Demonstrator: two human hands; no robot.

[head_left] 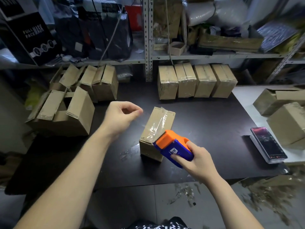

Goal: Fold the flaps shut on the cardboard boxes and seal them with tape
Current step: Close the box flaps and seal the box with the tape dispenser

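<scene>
Head view: right hand [198, 160] grips tape dispenser [173, 146] at the box [149, 150] — left hand [120, 118] pinches clear tape [157, 127]

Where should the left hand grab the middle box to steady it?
I'd clamp the box across its far end, coming from the left: that long edge lies nearest the left hand, while the tape dispenser in the right hand crowds the near end and tape covers the top's middle.

A black table [214, 129] carries one taped box [156, 128] mid-top. Four sealed boxes [186, 83] line its back, open-flapped boxes [79, 116] its left.
</scene>
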